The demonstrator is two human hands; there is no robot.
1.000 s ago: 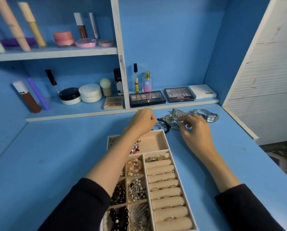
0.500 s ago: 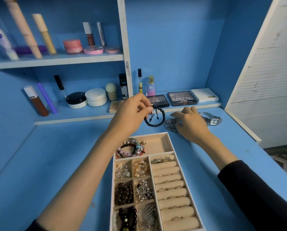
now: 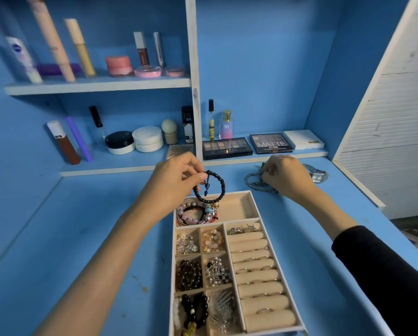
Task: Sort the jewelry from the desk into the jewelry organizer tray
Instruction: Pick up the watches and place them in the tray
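Note:
A black beaded bracelet (image 3: 210, 187) hangs from my left hand (image 3: 176, 180), pinched between thumb and fingers just above the far end of the beige jewelry organizer tray (image 3: 252, 201). Under it, the tray's wide top compartment holds several colourful bracelets (image 3: 197, 213). My right hand (image 3: 286, 178) lies on the blue desk to the right, its fingers curled round a silver chain (image 3: 255, 183). A silver watch (image 3: 318, 175) lies just beyond that hand.
Small tray compartments hold beads, earrings and dark bracelets (image 3: 188, 275); ring rolls (image 3: 256, 275) fill its right side. Eyeshadow palettes (image 3: 227, 147), a perfume bottle (image 3: 226, 124) and cosmetic jars (image 3: 147, 139) line the low shelf behind. A white slatted panel (image 3: 385, 132) stands at the right.
My left hand lifted the black bracelet off the desk pile and brought it back over the tray's far end. My right hand moved onto the silver chain and curled round it.

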